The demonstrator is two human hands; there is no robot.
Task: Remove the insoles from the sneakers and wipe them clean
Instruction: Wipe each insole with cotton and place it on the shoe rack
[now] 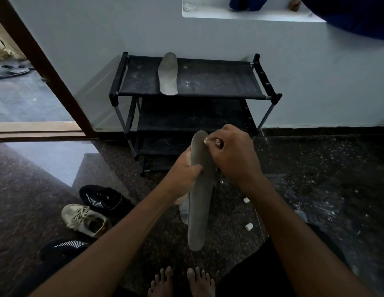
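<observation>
Grey insole (200, 189) held upright in both hands, above the floor (315, 168).
Left hand (184, 170) fingers clamp its middle; right hand (234, 155) fingers pinch its upper end. A second insole (168, 73) lies on the shoe rack (219, 82) top shelf, left of centre.

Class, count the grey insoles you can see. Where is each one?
2. One insole lies on the shoe rack's top shelf. The other insole is gripped by the left hand, the right hand pinching its upper end. Others may be hidden inside the sneakers.
</observation>
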